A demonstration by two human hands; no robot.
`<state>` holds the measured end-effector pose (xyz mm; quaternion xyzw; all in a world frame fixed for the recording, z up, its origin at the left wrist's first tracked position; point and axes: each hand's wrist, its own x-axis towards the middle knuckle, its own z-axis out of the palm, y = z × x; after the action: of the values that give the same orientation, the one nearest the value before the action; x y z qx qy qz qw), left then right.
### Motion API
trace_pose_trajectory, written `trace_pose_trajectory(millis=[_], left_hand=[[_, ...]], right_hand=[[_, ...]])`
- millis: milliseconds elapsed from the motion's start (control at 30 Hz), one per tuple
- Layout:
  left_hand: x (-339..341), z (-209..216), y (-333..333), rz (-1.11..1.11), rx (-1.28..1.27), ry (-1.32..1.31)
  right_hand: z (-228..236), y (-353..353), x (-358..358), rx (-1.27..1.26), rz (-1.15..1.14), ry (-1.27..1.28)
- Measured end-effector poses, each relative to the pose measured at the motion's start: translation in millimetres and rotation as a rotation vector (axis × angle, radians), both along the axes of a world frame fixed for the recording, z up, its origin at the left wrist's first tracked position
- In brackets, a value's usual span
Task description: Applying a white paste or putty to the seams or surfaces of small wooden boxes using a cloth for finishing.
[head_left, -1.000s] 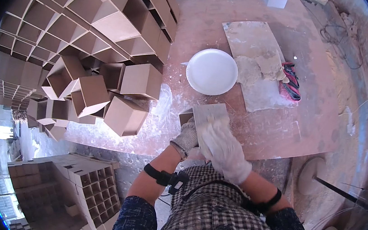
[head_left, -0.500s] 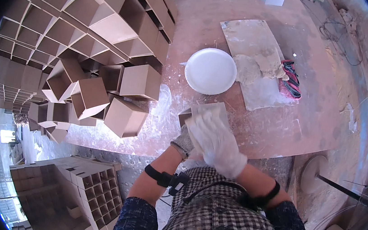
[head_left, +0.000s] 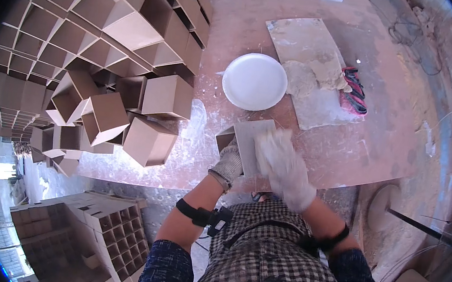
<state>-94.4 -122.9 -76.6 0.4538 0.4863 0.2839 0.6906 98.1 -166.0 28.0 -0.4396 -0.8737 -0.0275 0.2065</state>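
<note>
A small grey-brown open box (head_left: 252,138), like those stacked at the left, is held over the near edge of the table. My left hand (head_left: 228,163), in a knitted glove, grips it, its fingers reaching into the open left end. Against the box's right side is my right hand (head_left: 285,167), in a whitish glove. Motion smears its fingers, and I cannot make out whether anything is in them. Just beyond the box lies a round white plate-like disc (head_left: 255,82) on the reddish table (head_left: 202,158).
Several loose open boxes (head_left: 151,141) lie at the left, beside a tall stack of boxes (head_left: 107,10). Right of the disc are a dusty board (head_left: 296,35) and a pink-and-black cloth (head_left: 354,91). A gridded box stack (head_left: 120,235) stands lower left, a round-based stand (head_left: 383,208) lower right.
My right hand has slid right and down across the box, uncovering more of its top face. My left hand keeps its hold. The whole view has shifted slightly.
</note>
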Motion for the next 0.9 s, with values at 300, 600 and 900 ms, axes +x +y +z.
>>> trace_pose_trajectory(millis=[300,600,900], left_hand=[[-1,46,26,-0.785,0.42,0.517],[14,45,11,-0.789,0.581,0.967],[-22,-54,-24,-0.065,0.071,-0.018]], right_hand=[[36,-56,16,-0.228,-0.03,0.546],[-34,20,13,-0.046,-0.066,0.518],[19,-79,14,-0.303,0.222,0.359]])
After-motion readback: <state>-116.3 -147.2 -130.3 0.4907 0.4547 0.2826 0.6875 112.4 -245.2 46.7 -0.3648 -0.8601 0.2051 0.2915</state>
